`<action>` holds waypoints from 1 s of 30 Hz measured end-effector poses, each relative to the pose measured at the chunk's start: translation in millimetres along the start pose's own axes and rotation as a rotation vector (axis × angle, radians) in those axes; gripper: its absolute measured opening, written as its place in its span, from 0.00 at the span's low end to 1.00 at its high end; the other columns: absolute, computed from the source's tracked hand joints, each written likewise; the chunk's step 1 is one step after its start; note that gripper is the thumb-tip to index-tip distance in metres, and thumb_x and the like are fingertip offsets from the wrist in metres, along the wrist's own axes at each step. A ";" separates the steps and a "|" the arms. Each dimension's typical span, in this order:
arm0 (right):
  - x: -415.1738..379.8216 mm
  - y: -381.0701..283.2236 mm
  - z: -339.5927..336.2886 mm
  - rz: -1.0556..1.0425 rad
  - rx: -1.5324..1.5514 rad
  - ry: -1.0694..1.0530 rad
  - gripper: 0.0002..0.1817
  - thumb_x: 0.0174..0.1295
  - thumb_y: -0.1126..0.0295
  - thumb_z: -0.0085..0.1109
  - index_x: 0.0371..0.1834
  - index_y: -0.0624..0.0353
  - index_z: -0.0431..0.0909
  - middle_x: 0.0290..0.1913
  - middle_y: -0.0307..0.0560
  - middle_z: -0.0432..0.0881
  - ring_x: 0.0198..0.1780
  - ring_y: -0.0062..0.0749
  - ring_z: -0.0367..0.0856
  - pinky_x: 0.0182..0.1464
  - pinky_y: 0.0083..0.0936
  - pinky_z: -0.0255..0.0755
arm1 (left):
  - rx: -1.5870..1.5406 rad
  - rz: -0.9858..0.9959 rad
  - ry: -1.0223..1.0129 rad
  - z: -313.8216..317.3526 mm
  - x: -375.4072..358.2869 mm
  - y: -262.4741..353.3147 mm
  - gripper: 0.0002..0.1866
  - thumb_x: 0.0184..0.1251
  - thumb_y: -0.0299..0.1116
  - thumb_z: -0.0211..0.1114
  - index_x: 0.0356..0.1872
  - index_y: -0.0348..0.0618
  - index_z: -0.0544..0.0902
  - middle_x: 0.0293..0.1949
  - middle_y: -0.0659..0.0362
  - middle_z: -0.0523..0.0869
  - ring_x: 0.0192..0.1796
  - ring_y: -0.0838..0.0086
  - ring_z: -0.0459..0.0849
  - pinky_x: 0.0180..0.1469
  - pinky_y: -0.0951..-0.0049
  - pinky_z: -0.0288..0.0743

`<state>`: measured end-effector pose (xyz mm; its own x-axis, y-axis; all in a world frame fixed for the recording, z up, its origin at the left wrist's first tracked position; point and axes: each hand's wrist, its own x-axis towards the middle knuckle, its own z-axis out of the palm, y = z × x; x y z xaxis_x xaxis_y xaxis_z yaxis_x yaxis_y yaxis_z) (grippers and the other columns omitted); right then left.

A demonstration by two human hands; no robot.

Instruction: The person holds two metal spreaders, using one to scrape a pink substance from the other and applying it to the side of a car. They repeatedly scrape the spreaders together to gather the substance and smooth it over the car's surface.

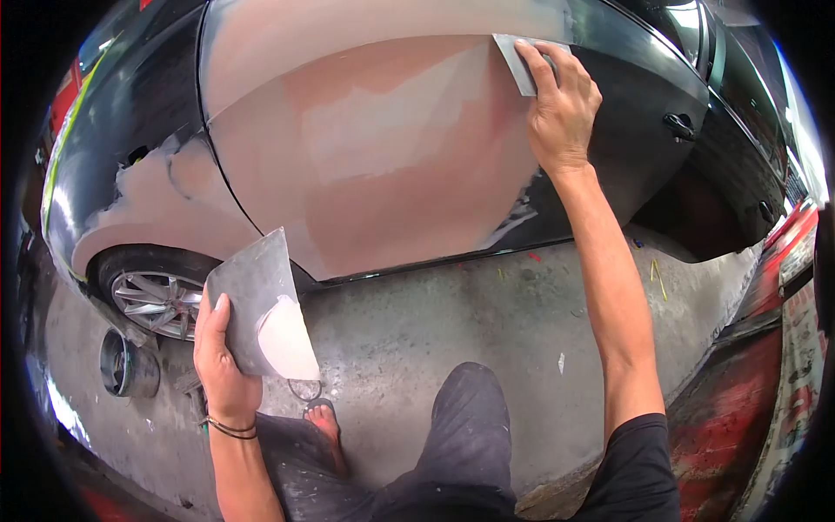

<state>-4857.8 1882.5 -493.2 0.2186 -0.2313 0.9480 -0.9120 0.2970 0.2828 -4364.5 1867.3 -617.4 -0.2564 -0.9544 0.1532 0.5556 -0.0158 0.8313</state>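
In the head view, my left hand (228,361) grips a flat grey mixing board (248,300) by its left edge, thumb on top. A smooth mound of pale pinkish body filler (285,342) lies at the board's lower right. My right hand (564,109) holds a thin grey spreader (515,65), fingers pressed on its back, against the upper part of the car door (417,209). The door's black surface is largely covered with dull pinkish-brown filler, with a lighter greyish smear across the middle. Whether filler sits under the spreader's edge is hidden.
Left of the door is a fender (165,200) with more filler, above a wheel (156,300). A dark bucket (129,365) stands on the concrete floor (417,335). At right are a door handle (678,128) and a red, paint-stained surface (726,418).
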 end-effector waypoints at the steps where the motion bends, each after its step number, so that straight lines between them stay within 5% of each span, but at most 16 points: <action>1: -0.5 -0.8 3.1 0.005 -0.006 0.010 0.41 0.63 0.85 0.60 0.79 0.34 0.83 0.75 0.32 0.80 0.76 0.41 0.77 0.77 0.44 0.70 | 0.002 -0.002 -0.010 1.0 0.1 0.4 0.28 0.91 0.37 0.57 0.83 0.32 0.74 0.71 0.54 0.86 0.71 0.69 0.86 0.75 0.66 0.78; 9: -11.0 -0.1 14.1 0.012 0.064 0.042 0.36 0.66 0.80 0.61 0.76 0.32 0.85 0.71 0.33 0.82 0.75 0.41 0.77 0.74 0.47 0.70 | 0.032 0.030 -0.030 3.3 -10.9 5.2 0.28 0.92 0.37 0.55 0.83 0.31 0.73 0.71 0.53 0.85 0.70 0.68 0.86 0.74 0.65 0.79; 18: -87.1 -26.4 -50.1 0.069 0.095 -0.324 0.38 0.60 0.83 0.58 0.75 0.41 0.86 0.71 0.40 0.82 0.77 0.45 0.76 0.76 0.49 0.67 | 0.007 0.022 -0.038 0.1 -13.4 5.4 0.29 0.92 0.36 0.57 0.84 0.30 0.72 0.73 0.53 0.85 0.72 0.68 0.86 0.76 0.66 0.77; 25: 1.4 6.0 -35.2 -0.047 0.115 -0.116 0.40 0.64 0.82 0.56 0.80 0.38 0.82 0.74 0.38 0.80 0.79 0.43 0.75 0.79 0.51 0.64 | 0.002 0.008 -0.007 0.4 -6.1 -1.5 0.30 0.91 0.35 0.57 0.85 0.30 0.70 0.74 0.52 0.85 0.73 0.68 0.85 0.78 0.65 0.76; 30: -4.1 8.6 -15.0 -0.042 0.089 -0.117 0.37 0.67 0.80 0.58 0.80 0.37 0.82 0.74 0.36 0.81 0.78 0.42 0.76 0.76 0.49 0.69 | 0.015 -0.002 -0.025 2.6 -5.7 0.3 0.31 0.91 0.34 0.57 0.86 0.30 0.69 0.75 0.52 0.84 0.74 0.68 0.84 0.78 0.65 0.75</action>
<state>-4861.3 1899.9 -492.5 0.2203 -0.3500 0.9105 -0.9310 0.2030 0.3033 -4364.9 1873.6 -616.7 -0.2774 -0.9466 0.1645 0.5433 -0.0134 0.8394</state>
